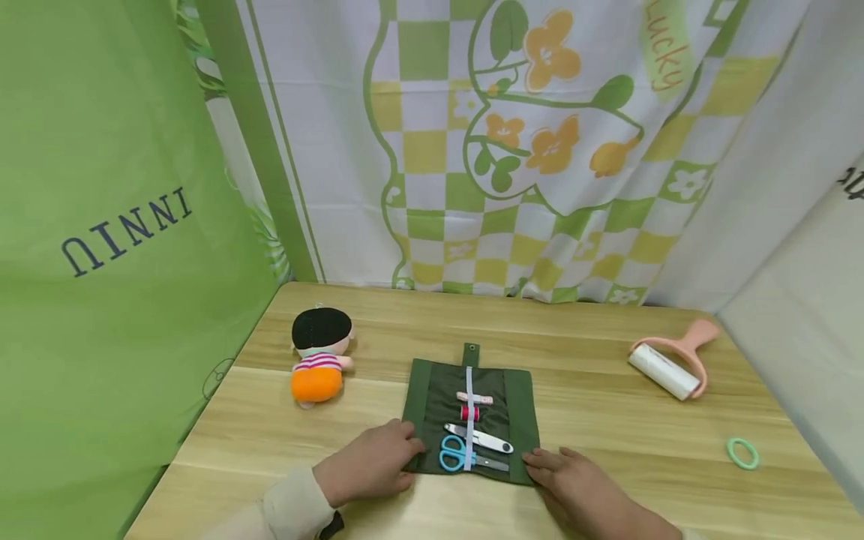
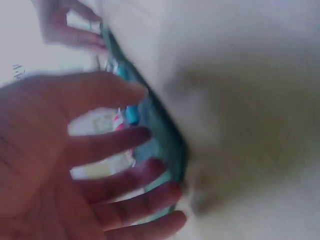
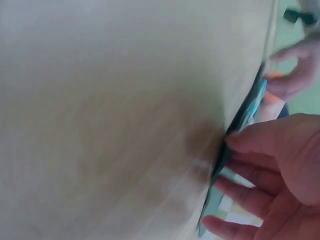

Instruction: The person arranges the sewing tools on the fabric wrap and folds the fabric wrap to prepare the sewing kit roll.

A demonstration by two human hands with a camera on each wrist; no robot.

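Observation:
A dark green fabric sewing kit (image 1: 523, 412) lies unfolded on the table. Under its white elastic band (image 1: 469, 382) sit blue-handled scissors (image 1: 454, 453), a white-handled folding tool (image 1: 493, 441), a spool of red thread (image 1: 466, 413) and a small pale pink item (image 1: 482, 399). At the kit's lower left edge is my left hand (image 1: 371, 461), its fingers spread and fairly straight in the left wrist view. My right hand (image 1: 583, 487) touches the lower right corner with extended fingers; its thumb (image 3: 245, 140) meets the fabric edge in the right wrist view.
A doll (image 1: 317, 375) with black hair and orange bottoms lies to the left. A pink-handled lint roller (image 1: 664, 370) and a light green ring (image 1: 731, 442) are at the right. Patterned curtains (image 1: 432, 150) hang behind the wooden table (image 1: 378, 315).

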